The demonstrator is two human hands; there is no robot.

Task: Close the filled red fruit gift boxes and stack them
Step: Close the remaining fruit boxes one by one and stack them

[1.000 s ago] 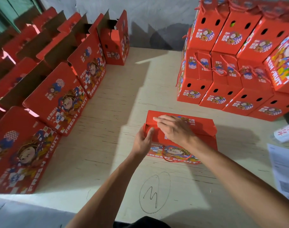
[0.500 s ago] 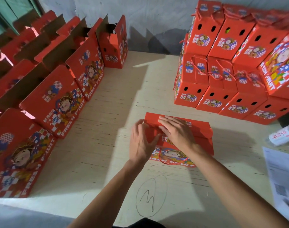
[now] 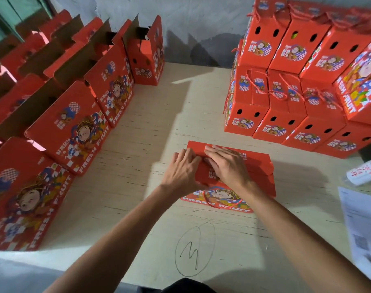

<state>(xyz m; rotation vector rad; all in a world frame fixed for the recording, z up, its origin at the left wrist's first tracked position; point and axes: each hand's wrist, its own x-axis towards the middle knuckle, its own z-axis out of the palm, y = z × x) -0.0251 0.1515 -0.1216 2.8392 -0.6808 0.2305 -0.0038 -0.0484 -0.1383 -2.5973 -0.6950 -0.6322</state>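
Left hand [image 3: 183,172] now atop cardboard box [image 3: 258,172]

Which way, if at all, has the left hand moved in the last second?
Yes. Judged against the pencilled circle, the left hand moved away from the person, along the left end of the red box, fingers now on top.

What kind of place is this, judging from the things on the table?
Probably a fruit packing workspace: rows of open red boxes, a stack of closed boxes, and both hands pressing one box shut on a plywood table.
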